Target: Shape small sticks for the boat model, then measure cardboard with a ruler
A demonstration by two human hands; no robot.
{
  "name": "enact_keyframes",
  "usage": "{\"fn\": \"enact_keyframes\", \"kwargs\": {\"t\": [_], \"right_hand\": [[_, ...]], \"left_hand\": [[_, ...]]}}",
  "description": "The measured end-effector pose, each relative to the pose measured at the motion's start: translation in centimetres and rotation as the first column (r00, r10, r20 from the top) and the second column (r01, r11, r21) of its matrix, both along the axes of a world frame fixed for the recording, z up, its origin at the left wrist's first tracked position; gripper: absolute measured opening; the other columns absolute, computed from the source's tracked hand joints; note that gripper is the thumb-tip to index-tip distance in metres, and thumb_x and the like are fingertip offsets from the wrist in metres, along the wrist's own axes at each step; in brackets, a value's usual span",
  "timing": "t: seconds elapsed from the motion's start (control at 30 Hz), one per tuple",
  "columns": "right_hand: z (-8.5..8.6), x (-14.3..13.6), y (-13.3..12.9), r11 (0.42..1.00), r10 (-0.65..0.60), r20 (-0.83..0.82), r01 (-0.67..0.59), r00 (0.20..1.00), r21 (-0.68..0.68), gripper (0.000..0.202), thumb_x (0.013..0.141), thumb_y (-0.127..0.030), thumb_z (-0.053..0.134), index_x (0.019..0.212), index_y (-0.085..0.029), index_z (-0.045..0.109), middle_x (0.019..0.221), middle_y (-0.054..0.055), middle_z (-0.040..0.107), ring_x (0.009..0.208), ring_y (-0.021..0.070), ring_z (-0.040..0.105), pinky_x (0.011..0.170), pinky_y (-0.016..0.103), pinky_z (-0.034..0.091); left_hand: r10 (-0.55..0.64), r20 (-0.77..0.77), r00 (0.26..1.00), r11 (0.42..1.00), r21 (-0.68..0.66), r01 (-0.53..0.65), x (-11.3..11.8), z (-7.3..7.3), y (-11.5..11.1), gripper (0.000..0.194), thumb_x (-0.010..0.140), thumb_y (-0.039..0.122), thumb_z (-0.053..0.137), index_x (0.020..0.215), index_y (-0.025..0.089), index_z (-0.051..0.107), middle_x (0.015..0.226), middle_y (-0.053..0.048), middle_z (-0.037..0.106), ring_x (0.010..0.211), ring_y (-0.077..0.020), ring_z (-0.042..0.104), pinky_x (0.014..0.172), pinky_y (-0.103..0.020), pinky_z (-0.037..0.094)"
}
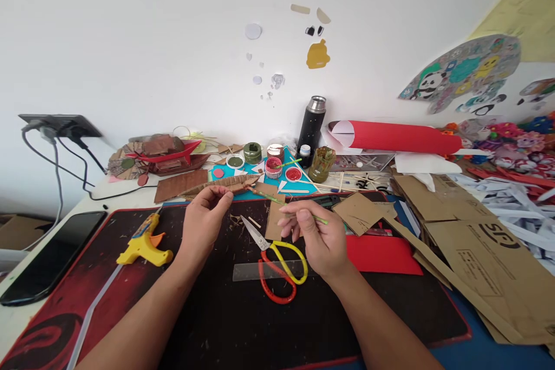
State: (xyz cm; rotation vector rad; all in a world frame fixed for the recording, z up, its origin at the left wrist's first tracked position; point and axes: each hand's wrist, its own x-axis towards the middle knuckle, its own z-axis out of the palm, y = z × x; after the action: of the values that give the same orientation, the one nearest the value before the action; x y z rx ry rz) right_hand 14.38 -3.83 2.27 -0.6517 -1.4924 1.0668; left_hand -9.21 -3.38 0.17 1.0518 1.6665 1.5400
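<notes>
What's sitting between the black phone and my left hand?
In the head view, the yellow glue gun lies on the mat between the phone and your left hand.

Soft, bright light spreads over the plain white wall (173,40) up top; shadows are faint; flat brown cardboard (498,263) at lower right looks stretched.

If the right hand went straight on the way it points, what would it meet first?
Probably the small brown piece in the left hand, met by the tip of the green stick in the right hand; whether they touch is unclear.
</notes>
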Motion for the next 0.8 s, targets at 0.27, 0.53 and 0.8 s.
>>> {"fn": "enact_keyframes", "kwargs": {"t": [0.27,0.53,0.8], "right_hand": [[0.2,0.3,0.6,0.996,-0.076,-0.009,0.076,0.997,-0.039,0.031,0.113,-0.041,0.054,0.104,-0.023,0.078,0.082,0.004,0.079,0.063,0.0135,0.074,0.051,0.021,0.054],[0.1,0.0,0.3,0.999,-0.034,0.056,0.035,0.998,-0.027,0.036,0.113,-0.047,0.054,0.103,-0.022,0.078,0.082,0.004,0.078,0.063,0.0142,0.074,0.053,0.023,0.056],[0.6,0.2,0.4,0.995,-0.049,-0.003,0.048,0.999,-0.085,0.038,0.111,-0.050,0.055,0.101,-0.022,0.077,0.080,0.005,0.078,0.062,0.0149,0.074,0.050,0.023,0.055]], "left_hand": [[0.008,0.049,0.999,1.000,0.004,-0.008,-0.2,-0.4,0.1,0.028,0.076,0.046,0.081,0.086,0.022,0.070,0.087,-0.001,0.068,0.081,-0.0178,0.059,0.077,-0.029,0.044],[0.015,-0.236,0.972,0.999,-0.046,-0.027,0.2,1.0,-0.5,0.029,0.079,0.051,0.074,0.087,0.023,0.070,0.084,-0.001,0.071,0.076,-0.0194,0.061,0.071,-0.030,0.046],[0.044,-0.472,0.881,0.999,0.031,-0.034,0.5,1.5,-0.9,0.023,0.083,0.047,0.068,0.085,0.024,0.070,0.085,-0.003,0.074,0.075,-0.0212,0.065,0.077,-0.033,0.052]]}}
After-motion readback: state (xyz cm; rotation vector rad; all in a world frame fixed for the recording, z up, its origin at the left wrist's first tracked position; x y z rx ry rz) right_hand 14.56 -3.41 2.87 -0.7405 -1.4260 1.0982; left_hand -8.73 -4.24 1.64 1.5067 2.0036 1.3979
